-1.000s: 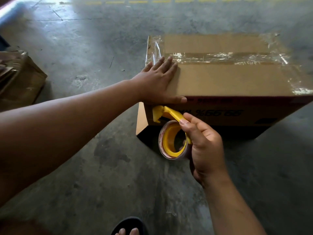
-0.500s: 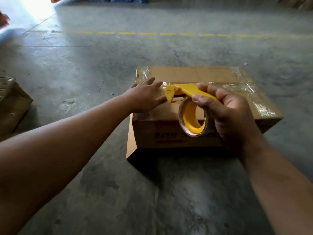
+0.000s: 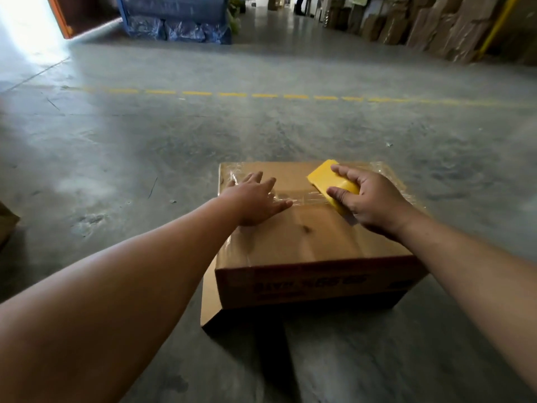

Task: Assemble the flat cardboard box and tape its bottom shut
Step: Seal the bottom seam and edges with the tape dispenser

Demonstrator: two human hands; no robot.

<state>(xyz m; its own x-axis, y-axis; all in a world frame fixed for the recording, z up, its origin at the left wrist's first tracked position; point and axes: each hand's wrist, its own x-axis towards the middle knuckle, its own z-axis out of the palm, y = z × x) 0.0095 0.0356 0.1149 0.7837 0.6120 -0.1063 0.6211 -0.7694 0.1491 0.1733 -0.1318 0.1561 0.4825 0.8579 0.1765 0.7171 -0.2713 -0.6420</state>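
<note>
A brown cardboard box (image 3: 305, 242) stands on the concrete floor with its flaps folded shut on top and clear tape shining along the centre seam and edges. My left hand (image 3: 255, 199) lies flat on the left part of the top, fingers spread over the seam. My right hand (image 3: 369, 202) grips a yellow tape dispenser (image 3: 328, 177) and holds it down on the seam, right of centre. The tape roll itself is hidden under my hand. One loose flap (image 3: 209, 301) sticks out at the box's lower left corner.
Bare concrete floor surrounds the box, with a dashed yellow line (image 3: 232, 94) across it farther off. Blue wrapped goods (image 3: 177, 21) sit at the back, stacked cardboard (image 3: 436, 21) at the back right. A corner of another carton (image 3: 7, 225) shows at the left edge.
My right hand lifted the dispenser from the box's front left side up onto the top seam. My left hand stayed on the left part of the top. The view tilted up toward the room.
</note>
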